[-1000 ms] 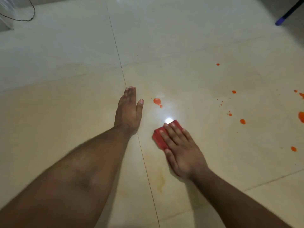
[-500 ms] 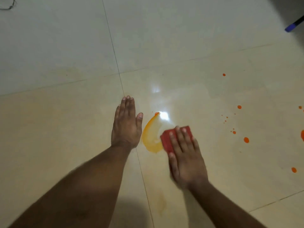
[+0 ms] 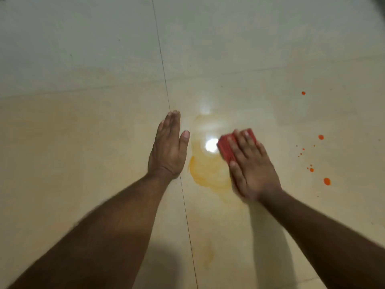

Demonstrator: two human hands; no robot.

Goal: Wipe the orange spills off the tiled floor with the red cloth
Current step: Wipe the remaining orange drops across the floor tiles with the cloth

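Left hand [image 3: 167, 150]: lying flat on the tiled floor [image 3: 83, 142], fingers straight and together, thumb spread a little to the side; this grip is holding nothing
Right hand [image 3: 251, 166]: pressing down on the red cloth [image 3: 226, 148] with straight, spread fingers; the grip is flat on top of the cloth, not curled round it
Red cloth: folded into a small pad, lying on the floor under the right fingers; only its left edge and far corner are showing, the rest is being hidden by the hand
Orange smear [image 3: 208, 170]: a pale yellow-orange wet patch spreading between the two hands, touching the cloth's left edge; its right side is running under the right hand, so where it ends there cannot be told
Faint stain [image 3: 208, 255]: a weaker orange trace lying nearer the person, just right of the grout line [image 3: 164, 80], edges hard to make out
Orange drops [image 3: 320, 137]: several round spots and tiny specks sitting on the floor to the right of the cloth, well apart from it
Glare [image 3: 211, 145]: a bright reflection sitting just left of the cloth, washing out the floor there
Forearms: both reaching in from the bottom edge, cut off by the frame, slightly blurred
Top right corner: a dark shape, too cut off to identify
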